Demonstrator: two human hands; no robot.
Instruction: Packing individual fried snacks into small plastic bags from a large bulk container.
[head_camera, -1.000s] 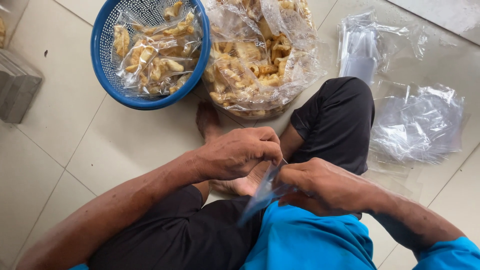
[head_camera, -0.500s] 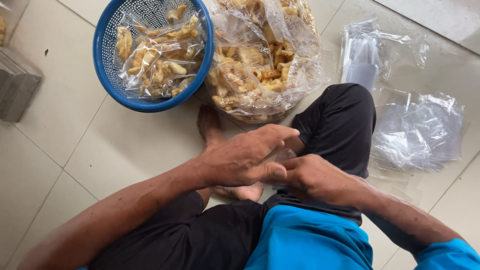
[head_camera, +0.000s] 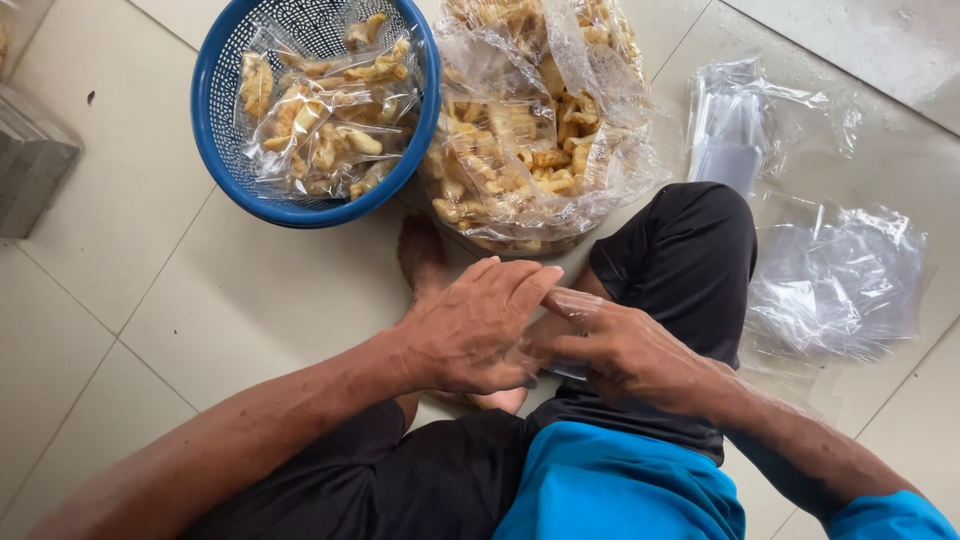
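Observation:
I sit on a tiled floor with my hands together over my lap. My left hand (head_camera: 470, 330) lies with its fingers stretched flat across the fingers of my right hand (head_camera: 625, 355). Between them is a small clear plastic bag (head_camera: 572, 300), mostly hidden by my hands, with only a thin glossy edge showing. My bare foot (head_camera: 422, 255) rests just beyond my hands. Straight ahead stands a large clear sack of pale fried snack pieces (head_camera: 530, 150).
A blue plastic basket (head_camera: 228, 195) at the far left holds several filled small bags of the snack. Piles of empty clear bags lie at the right (head_camera: 840, 285) and far right (head_camera: 728, 130). A grey box (head_camera: 30, 165) sits at the left edge.
The bag hung down between both hands a second ago. My hands have since closed together over it, and my left fingers have straightened and slid right across my right hand.

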